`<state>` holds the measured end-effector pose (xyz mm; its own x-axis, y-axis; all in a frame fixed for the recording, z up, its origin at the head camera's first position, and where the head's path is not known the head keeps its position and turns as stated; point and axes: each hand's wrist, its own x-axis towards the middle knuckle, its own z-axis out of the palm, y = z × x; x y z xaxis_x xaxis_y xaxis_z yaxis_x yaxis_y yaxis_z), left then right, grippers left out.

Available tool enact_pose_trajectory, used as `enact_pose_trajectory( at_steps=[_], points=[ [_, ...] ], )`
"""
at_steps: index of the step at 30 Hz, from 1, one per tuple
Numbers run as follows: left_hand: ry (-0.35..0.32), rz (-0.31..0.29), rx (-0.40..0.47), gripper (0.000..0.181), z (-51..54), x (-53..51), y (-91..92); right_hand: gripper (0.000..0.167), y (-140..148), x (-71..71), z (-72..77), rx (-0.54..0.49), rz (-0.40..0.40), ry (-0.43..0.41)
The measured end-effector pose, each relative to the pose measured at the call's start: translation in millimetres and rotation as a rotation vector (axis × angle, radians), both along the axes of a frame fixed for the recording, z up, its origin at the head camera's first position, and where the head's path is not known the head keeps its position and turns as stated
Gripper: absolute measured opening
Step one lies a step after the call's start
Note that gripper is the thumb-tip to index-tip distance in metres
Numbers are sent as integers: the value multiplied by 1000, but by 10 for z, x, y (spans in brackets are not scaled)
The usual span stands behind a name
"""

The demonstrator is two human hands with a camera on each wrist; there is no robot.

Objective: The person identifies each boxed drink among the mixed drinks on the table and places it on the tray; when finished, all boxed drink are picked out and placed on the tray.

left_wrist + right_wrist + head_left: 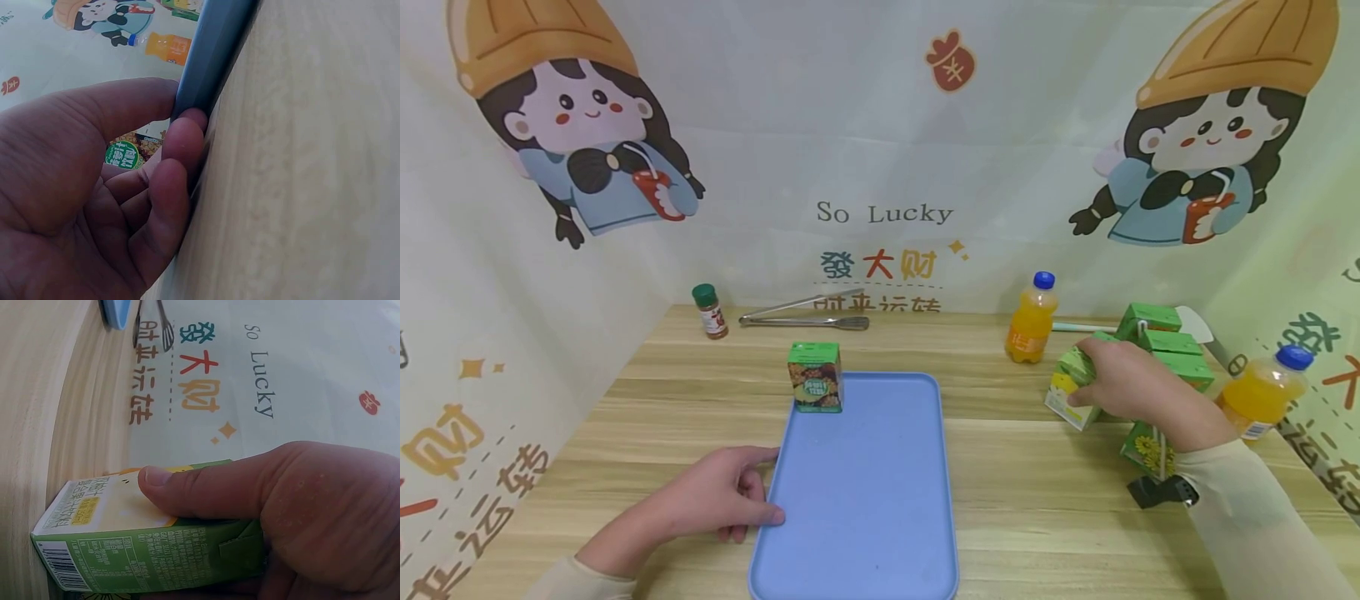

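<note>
A blue tray (861, 492) lies on the wooden table, and my left hand (718, 496) grips its left edge, thumb on the rim. In the left wrist view that hand (94, 187) pinches the tray's edge (209, 62), fingers curled below. A green drink box (817, 379) stands upright at the tray's top left corner. Over on the right, my right hand (1138, 387) grips a green and yellow juice box (1069, 404), which is tilted. The right wrist view shows the thumb of that hand (300, 500) lying across the box's pale side (119, 500).
Several green boxes (1180, 362) stand at the right, partly behind my right arm. Two orange juice bottles, one left (1032, 321) and one right (1262, 392), flank them. Tongs (805, 322), a spice jar (711, 312) and a white-ended spatula (1193, 325) lie or stand towards the back.
</note>
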<state>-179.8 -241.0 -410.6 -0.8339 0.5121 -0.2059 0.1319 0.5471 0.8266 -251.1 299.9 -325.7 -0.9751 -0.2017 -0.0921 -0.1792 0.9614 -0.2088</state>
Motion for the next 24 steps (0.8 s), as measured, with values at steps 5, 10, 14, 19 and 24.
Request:
enact_pose_trajectory(
  at_steps=[5,10,14,19,24],
  points=[
    [-3,-1,0,99,-1,-2,-1,90,19,-5,-10,-12,-2,-31],
    [0,0,-1,99,-6,-6,-3,91,37,-2,-21,-28,2,-19],
    [-1,3,2,100,-13,-10,-2,92,56,-10,-25,-33,0,-17],
    [-2,1,6,100,-8,-12,-5,94,62,-28,-16,-36,-4,-25],
    [2,-3,5,99,0,-10,-4,88,53,-25,-11,-33,-2,-17]
  ],
)
